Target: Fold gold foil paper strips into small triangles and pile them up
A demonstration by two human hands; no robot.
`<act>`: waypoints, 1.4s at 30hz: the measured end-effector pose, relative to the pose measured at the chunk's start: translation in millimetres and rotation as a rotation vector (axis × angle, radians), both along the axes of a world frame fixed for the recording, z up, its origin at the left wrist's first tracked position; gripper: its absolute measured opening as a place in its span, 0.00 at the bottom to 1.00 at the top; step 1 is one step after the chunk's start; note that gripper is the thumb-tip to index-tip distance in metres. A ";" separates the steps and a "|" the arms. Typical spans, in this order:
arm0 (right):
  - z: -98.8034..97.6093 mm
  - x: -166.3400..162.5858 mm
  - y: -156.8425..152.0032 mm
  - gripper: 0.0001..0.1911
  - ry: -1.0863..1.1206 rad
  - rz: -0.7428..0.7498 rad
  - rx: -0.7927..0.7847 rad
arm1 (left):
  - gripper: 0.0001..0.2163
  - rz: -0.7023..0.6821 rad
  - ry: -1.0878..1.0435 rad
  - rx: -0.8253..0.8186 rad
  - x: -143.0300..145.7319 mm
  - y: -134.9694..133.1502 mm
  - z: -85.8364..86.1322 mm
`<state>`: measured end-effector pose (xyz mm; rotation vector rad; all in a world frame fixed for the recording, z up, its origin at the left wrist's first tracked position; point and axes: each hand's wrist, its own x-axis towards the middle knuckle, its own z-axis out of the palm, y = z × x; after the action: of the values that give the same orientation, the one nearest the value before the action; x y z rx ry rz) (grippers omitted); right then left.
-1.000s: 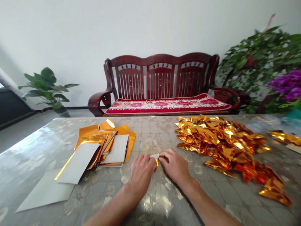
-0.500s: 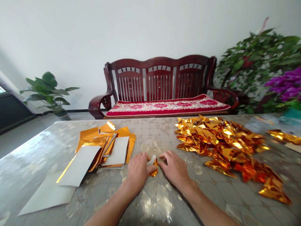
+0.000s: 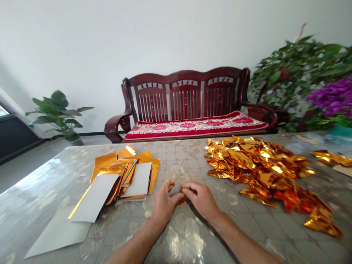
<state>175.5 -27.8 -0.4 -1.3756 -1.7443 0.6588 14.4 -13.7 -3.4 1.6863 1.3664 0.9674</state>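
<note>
My left hand (image 3: 162, 204) and my right hand (image 3: 201, 198) meet at the middle of the table (image 3: 38, 183), fingertips pinched together on a small folded gold foil piece (image 3: 181, 194) that is mostly hidden between them. To the left lies a fanned stack of flat gold foil sheets (image 3: 125, 172), some turned white side up. To the right spreads a heap of folded gold foil pieces (image 3: 264, 168).
A dark red wooden bench (image 3: 189, 106) with a red cushion stands behind the table. A potted plant (image 3: 59, 113) is on the floor at left; green foliage with purple flowers (image 3: 330, 99) is at right. More foil (image 3: 334, 159) lies at the far right edge.
The white flap of the piece seen earlier between my hands has been folded down; both hands have closed in tighter on it. The view has tilted slightly downward.
</note>
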 end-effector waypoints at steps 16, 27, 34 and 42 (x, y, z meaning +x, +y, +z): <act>18.2 -3.0 -15.7 0.10 -0.331 -0.102 0.507 | 0.08 -0.042 -0.340 0.170 0.0 -4.9 3.0; 20.8 -7.0 -17.5 0.09 -0.014 -0.016 0.423 | 0.06 -0.100 -0.481 0.169 -2.8 -1.2 -2.0; 18.5 -7.0 -16.2 0.07 -0.018 -0.015 0.468 | 0.05 -0.111 -0.488 0.188 -3.8 -1.1 -1.4; 20.2 -7.6 -16.8 0.07 -0.026 -0.034 0.448 | 0.03 -0.058 -0.441 0.101 -4.1 -3.2 -2.3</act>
<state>167.9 -44.6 19.8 -1.1001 -1.7507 0.2096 10.3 -16.8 -5.7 1.4607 0.9857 1.3002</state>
